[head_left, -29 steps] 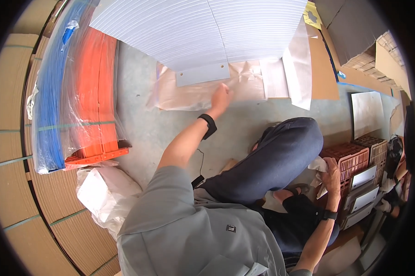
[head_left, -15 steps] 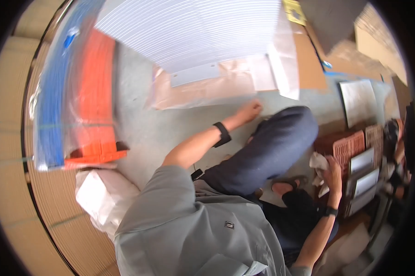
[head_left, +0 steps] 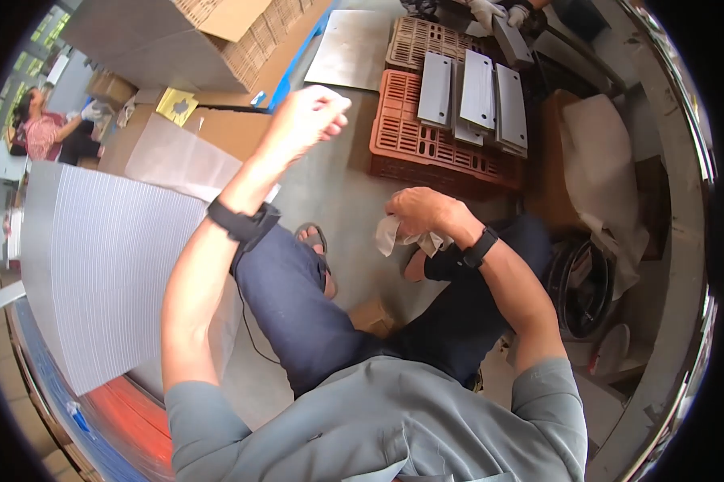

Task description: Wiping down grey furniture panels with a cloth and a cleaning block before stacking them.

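Observation:
Out ahead of my left thigh, my left hand (head_left: 309,120) is raised over the floor with its fingers curled in and nothing showing in them. A crumpled white cloth (head_left: 387,235) is bunched under my right hand (head_left: 426,212), whose fingers are closed on it above my right foot. Beyond that hand is a red-brown plastic crate (head_left: 386,138). Grey flat plates with small holes (head_left: 476,92) lie in several overlapping piles on the crate. My left hand is apart from the crate and the plates.
A tall stack of thin grey sheets (head_left: 113,265) stands at my left. Another person's gloved hands (head_left: 490,14) hold a grey plate beyond the crate. A second person (head_left: 48,132) sits far left. A round black object (head_left: 584,285) is at my right.
My view has swung right, from the sheet stack to the crate. My left hand has moved away from near the stack and is raised. The cloth stays in my right hand.

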Demonstrator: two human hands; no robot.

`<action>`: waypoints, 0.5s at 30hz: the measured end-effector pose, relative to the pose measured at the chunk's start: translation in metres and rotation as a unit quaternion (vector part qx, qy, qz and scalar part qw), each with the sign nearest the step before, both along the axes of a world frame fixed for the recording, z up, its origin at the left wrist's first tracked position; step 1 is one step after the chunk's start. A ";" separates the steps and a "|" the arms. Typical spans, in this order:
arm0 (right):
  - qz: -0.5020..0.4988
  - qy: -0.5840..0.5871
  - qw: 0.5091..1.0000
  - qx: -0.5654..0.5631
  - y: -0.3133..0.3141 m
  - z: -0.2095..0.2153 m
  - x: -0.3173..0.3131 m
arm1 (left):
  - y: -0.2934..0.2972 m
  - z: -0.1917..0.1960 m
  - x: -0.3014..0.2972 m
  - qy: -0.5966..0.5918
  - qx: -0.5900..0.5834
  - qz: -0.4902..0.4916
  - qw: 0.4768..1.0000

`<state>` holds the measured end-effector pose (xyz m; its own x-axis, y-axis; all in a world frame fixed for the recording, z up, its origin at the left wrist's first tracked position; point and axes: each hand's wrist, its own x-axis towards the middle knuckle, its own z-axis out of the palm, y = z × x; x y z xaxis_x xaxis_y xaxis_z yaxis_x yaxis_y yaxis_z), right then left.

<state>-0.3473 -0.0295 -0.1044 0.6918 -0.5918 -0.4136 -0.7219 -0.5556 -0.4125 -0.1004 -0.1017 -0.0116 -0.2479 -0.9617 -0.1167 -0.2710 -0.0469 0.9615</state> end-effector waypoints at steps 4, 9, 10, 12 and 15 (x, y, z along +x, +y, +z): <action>-0.014 -0.016 0.999 -0.027 0.003 -0.002 -0.013 | -0.103 -0.130 -0.095 -0.008 0.092 -0.032 0.995; -0.056 -0.063 0.995 -0.059 -0.005 0.018 -0.028 | -0.158 -0.229 -0.155 -0.198 0.080 0.045 0.976; -0.068 -0.069 0.994 -0.053 -0.008 0.021 -0.033 | -0.164 -0.230 -0.166 -0.246 0.092 0.035 0.964; -0.077 -0.063 0.994 -0.048 -0.011 0.021 -0.044 | -0.176 -0.249 -0.183 -0.272 0.076 0.035 0.959; -0.107 -0.070 0.991 -0.043 -0.016 0.019 -0.055 | -0.171 -0.256 -0.192 -0.252 0.058 0.092 0.962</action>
